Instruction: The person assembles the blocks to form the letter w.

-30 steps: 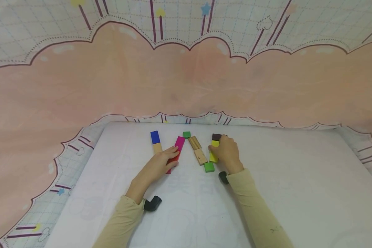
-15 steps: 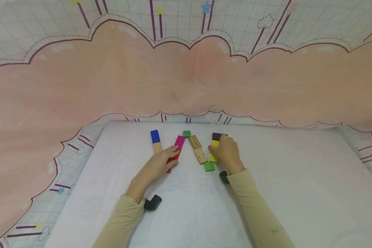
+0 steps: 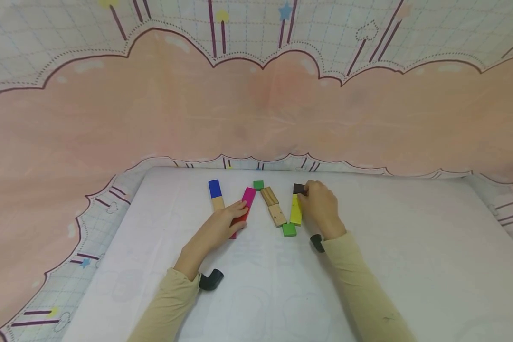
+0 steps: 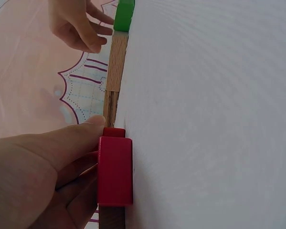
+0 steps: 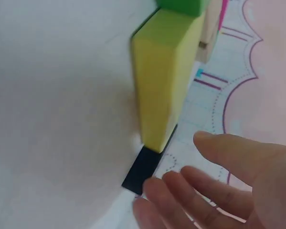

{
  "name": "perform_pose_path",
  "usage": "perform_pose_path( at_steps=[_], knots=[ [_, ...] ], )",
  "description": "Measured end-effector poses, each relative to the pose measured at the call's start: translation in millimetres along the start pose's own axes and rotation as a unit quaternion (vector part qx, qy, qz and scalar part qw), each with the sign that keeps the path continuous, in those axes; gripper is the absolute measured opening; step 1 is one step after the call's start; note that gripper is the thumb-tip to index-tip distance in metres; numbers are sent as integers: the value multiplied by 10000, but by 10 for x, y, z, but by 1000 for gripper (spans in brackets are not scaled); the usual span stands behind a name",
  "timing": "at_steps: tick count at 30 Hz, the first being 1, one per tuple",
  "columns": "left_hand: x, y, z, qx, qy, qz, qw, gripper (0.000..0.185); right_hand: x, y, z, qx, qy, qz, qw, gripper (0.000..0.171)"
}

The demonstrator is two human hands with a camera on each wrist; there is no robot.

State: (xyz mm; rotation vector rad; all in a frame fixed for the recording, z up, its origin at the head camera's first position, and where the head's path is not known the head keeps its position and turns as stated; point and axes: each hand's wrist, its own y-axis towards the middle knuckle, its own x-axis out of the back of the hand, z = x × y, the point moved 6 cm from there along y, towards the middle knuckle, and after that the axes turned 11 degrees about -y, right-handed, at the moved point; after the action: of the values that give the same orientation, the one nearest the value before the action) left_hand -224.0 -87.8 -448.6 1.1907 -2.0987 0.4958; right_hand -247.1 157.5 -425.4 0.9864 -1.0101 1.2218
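My left hand (image 3: 215,231) lies over a slanted row of blocks, its fingers fairly straight across the pink block (image 3: 249,194) and red block (image 3: 240,218). In the left wrist view its thumb touches the row just behind a crimson block (image 4: 115,171). My right hand (image 3: 321,206) is beside the yellow block (image 3: 296,210), with its fingers at the dark block (image 3: 299,188). The right wrist view shows its fingers loosely bent and its thumb apart from the yellow block. The fingertips are close to the dark block (image 5: 143,170); contact is unclear.
A blue block (image 3: 214,188) and a tan block (image 3: 218,204) form the left stroke. Green blocks sit at the top (image 3: 258,185) and bottom (image 3: 289,230) joints, with brown (image 3: 269,195) and light wooden (image 3: 277,215) blocks between. All lie on a white tabletop (image 3: 256,304) before a patterned cloth.
My right hand has shifted slightly right, and its thumb has come off the yellow block, uncovering more of it. The left hand and the blocks stay in place.
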Motion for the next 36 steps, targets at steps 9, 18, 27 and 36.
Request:
perform_pose_path(
  at_steps=[9, 18, 27, 36],
  knots=[
    [-5, 1, -6, -8, 12, -5, 10000, 49, -13, 60, -63, 495, -146, -160, 9985, 28],
    [-4, -1, 2, 82, -17, 37, 10000, 49, -80, 113, -118, 627, -223, -92, 9977, 30],
    [-10, 0, 27, 107, -20, 27, 9999, 49, -44, 154, -135, 713, -189, -128, 9972, 25],
    [-13, 6, 24, 66, 33, 7, 10000, 48, -33, 211, -170, 719, -150, -120, 9972, 24]
  ],
)
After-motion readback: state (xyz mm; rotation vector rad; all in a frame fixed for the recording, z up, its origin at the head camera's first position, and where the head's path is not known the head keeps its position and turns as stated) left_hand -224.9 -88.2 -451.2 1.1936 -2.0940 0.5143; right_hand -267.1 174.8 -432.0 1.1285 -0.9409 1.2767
